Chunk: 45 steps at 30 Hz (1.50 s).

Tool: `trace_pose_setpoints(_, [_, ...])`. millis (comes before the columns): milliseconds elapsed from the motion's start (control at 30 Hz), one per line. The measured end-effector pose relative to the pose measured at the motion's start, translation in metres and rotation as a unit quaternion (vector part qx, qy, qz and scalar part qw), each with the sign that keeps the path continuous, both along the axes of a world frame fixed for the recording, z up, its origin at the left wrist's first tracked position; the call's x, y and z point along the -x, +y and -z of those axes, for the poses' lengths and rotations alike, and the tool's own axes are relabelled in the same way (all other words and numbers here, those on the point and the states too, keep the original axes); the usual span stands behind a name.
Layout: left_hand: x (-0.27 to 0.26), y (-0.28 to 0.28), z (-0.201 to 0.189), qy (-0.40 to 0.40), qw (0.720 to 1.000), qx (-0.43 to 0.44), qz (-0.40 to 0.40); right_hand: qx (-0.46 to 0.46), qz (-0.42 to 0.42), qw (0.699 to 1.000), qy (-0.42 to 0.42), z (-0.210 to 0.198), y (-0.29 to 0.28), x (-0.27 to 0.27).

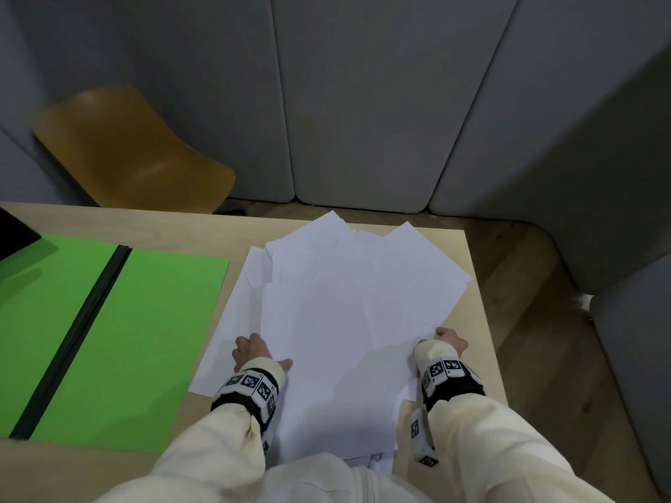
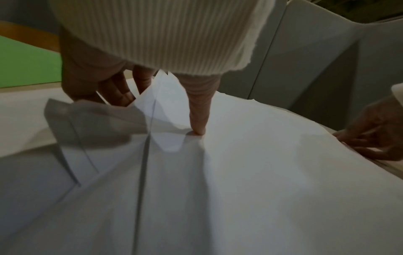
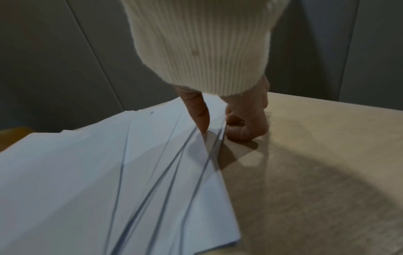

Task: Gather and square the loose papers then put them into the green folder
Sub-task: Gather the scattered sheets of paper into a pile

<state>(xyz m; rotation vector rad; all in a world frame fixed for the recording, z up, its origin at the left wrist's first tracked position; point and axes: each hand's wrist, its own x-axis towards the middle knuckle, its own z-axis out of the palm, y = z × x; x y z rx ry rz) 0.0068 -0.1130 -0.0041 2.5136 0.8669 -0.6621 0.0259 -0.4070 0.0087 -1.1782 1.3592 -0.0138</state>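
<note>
White loose papers lie fanned in an untidy pile on the right half of the table, some corners past the far edge. The green folder lies open flat to their left, with a black spine down its middle. My left hand grips the pile's left side: in the left wrist view the thumb presses on top and the fingers curl under lifted sheets. At the pile's right edge my right hand pinches it, thumb on top and curled fingers beneath.
The wooden table ends just right of the papers. An orange chair stands behind the far edge and grey padded wall panels rise beyond it. A black object overlaps the folder's far left corner.
</note>
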Motion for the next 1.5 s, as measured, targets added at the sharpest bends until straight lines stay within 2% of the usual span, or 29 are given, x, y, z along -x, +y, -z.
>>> trace_pose_setpoints(100, [-0.001, -0.002, 0.001, -0.005, 1.0, 0.015, -0.01, 0.004, 0.006, 1.0, 0.016, -0.004, 0.007, -0.002])
trace_pose_setpoints(233, [0.0, -0.003, 0.002, -0.003, 0.999, 0.023, -0.028, 0.066, -0.124, 0.988, 0.068, 0.0, 0.016, 0.006])
trace_pose_setpoints(300, [0.0, -0.002, 0.002, -0.001, 0.999, 0.029, -0.039, 0.078, -0.158, 0.981, 0.075, 0.002, 0.013, 0.006])
trace_pose_setpoints(367, [-0.001, 0.0, 0.004, -0.004, 0.998, 0.048, -0.047, 0.085, -0.155, 0.982, 0.069, 0.002, 0.012, 0.006])
trace_pose_setpoints(433, [-0.003, 0.001, 0.005, -0.007, 0.996, 0.064, -0.057, 0.032, -0.157, 0.984, 0.072, 0.01, 0.008, 0.003])
trace_pose_setpoints(467, [-0.003, 0.001, 0.006, -0.009, 0.996, 0.064, -0.061, 0.029, -0.182, 0.98, 0.08, 0.018, 0.005, 0.004])
trace_pose_setpoints(500, [-0.002, 0.001, 0.006, -0.011, 0.996, 0.061, -0.061, 0.026, -0.168, 0.984, 0.056, 0.017, 0.007, 0.005])
trace_pose_setpoints(533, [-0.001, 0.001, 0.006, -0.012, 0.997, 0.051, -0.057, 0.035, -0.164, 0.985, 0.037, 0.009, 0.012, 0.007])
trace_pose_setpoints(567, [0.0, 0.0, 0.006, -0.01, 0.998, 0.034, -0.047, 0.076, -0.195, 0.976, 0.054, 0.009, 0.012, 0.008])
trace_pose_setpoints(733, [0.001, -0.001, 0.002, -0.004, 1.0, -0.031, 0.006, 0.065, -0.242, 0.965, 0.077, 0.015, 0.007, 0.01])
trace_pose_setpoints(933, [0.005, -0.004, 0.006, -0.007, 0.999, -0.024, 0.026, 0.088, -0.289, 0.948, 0.099, 0.01, 0.006, 0.015])
trace_pose_setpoints(1100, [0.005, -0.004, 0.002, 0.002, 1.0, -0.019, 0.018, 0.082, -0.299, 0.946, 0.092, 0.009, 0.005, 0.015])
trace_pose_setpoints(1267, [-0.001, 0.002, -0.002, 0.032, 0.997, 0.046, -0.047, 0.071, -0.312, 0.943, 0.091, 0.006, 0.004, 0.019])
trace_pose_setpoints(1500, [-0.009, 0.006, -0.001, -0.008, 0.978, 0.208, -0.026, 0.07, -0.26, 0.954, 0.131, 0.004, 0.004, 0.011])
